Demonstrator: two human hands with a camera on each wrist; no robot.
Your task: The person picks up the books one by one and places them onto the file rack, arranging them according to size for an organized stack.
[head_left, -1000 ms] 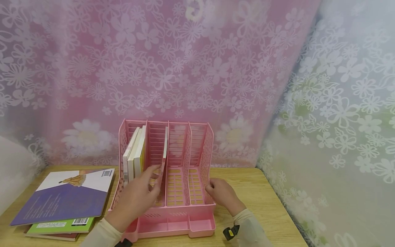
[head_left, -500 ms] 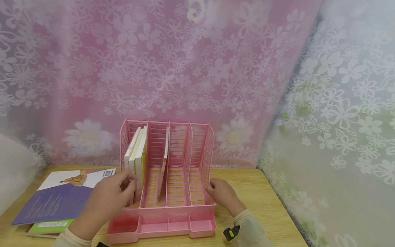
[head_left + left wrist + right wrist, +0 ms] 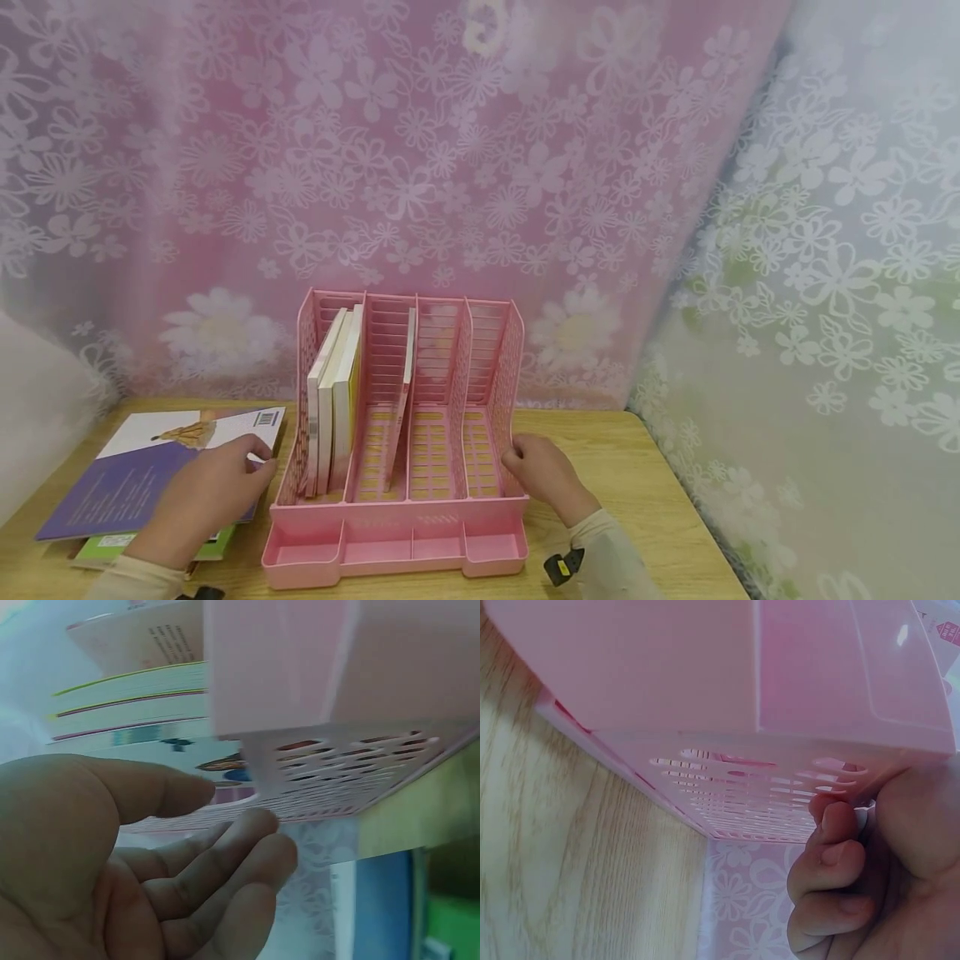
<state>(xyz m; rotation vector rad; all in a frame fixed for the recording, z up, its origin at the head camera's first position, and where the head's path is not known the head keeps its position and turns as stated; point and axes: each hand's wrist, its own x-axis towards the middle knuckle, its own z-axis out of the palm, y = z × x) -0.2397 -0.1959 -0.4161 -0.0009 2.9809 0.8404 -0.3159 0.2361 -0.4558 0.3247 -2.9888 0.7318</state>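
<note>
A pink plastic desk book rack [image 3: 395, 510] stands on the table, with upright compartments and small bins along its front. Several books [image 3: 330, 417] lean in its leftmost compartment; one thin book [image 3: 400, 417] tilts against the divider in the second. My right hand [image 3: 546, 473] grips the rack's right side wall, and in the right wrist view its fingers [image 3: 832, 855] curl at the wall's front edge. My left hand [image 3: 210, 492], fingers loosely bent and holding nothing, hovers over the purple-and-white book [image 3: 112, 492] left of the rack. In the left wrist view it is beside the rack's perforated wall [image 3: 330, 761].
Beneath the purple-and-white book lies a green book [image 3: 108, 548], partly covered by my left forearm. The wooden table [image 3: 622, 467] extends to the right of the rack. A flowered pink curtain [image 3: 450, 167] hangs behind, and a pale flowered one [image 3: 810, 375] at the right.
My left hand has left the thin book in the second compartment and moved left past the filled compartment to the loose books. My right hand stays on the rack's side wall.
</note>
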